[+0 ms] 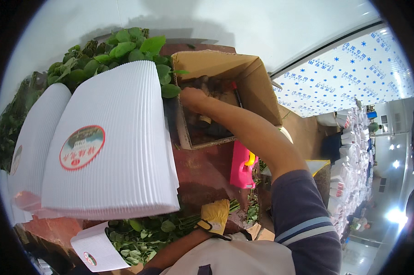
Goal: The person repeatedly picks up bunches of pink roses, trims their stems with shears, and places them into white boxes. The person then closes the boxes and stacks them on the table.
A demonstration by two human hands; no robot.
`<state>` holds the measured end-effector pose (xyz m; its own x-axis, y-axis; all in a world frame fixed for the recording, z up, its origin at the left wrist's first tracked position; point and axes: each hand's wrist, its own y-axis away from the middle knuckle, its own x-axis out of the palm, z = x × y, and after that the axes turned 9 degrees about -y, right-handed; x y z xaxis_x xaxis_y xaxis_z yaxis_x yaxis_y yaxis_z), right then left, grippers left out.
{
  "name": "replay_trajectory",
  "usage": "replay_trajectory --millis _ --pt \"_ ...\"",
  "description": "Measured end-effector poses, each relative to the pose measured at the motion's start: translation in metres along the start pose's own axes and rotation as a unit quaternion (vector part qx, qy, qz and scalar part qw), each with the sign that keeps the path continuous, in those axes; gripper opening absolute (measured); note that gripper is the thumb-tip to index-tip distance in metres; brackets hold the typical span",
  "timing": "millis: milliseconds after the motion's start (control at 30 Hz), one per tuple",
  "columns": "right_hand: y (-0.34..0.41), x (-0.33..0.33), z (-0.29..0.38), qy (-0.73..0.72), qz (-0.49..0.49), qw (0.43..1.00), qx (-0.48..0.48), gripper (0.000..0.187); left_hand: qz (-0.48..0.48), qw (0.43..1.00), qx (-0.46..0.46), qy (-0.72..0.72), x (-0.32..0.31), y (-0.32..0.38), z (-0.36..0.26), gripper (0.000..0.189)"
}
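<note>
My right hand (193, 99), bare, reaches over the near left edge of an open cardboard box (267, 86); its fingers are partly hidden, so its hold cannot be told. Inside the box lie a red-capped marker (237, 93) and dark loose items. My left hand (215, 216), in a yellow glove, closes around green stems (233, 205) near the table's front edge. Their leaves (134, 240) spread to the left, partly inside a small white corrugated wrap (98, 248). A large white corrugated wrap (117, 137) with a printed oval covers leafy branches (128, 44) left of the box.
A pink tape dispenser (240, 168) with a yellow part sits below the box on the reddish table (203, 168). Another wrapped bunch (38, 137) lies far left. A wall stands behind, a printed plastic curtain (348, 72) at right. Many white-wrapped bunches (351, 154) and distant people are beyond.
</note>
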<state>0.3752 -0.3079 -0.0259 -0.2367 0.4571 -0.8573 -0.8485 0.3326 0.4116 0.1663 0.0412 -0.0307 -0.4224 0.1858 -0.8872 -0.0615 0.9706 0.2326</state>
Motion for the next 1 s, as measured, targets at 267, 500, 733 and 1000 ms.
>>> replay_trajectory --millis 267,500,733,1000 --pt "-0.003 0.013 -0.025 -0.037 -0.004 0.996 -0.076 0.024 -0.006 1.0 -0.005 0.018 0.002 0.003 -0.002 0.029" --pt "0.024 -0.016 -0.046 -0.223 -0.145 0.963 -0.044 0.039 -0.018 1.0 -0.005 0.008 0.006 0.003 -0.005 0.029" --pt "0.083 -0.048 -0.033 -0.419 -0.157 0.89 0.081 0.024 -0.047 0.999 -0.015 -0.014 0.016 0.002 -0.014 0.029" --pt "0.129 -0.053 -0.036 -0.312 -0.184 0.932 0.028 0.022 -0.032 0.999 0.02 0.0 0.034 0.0 -0.009 0.01"
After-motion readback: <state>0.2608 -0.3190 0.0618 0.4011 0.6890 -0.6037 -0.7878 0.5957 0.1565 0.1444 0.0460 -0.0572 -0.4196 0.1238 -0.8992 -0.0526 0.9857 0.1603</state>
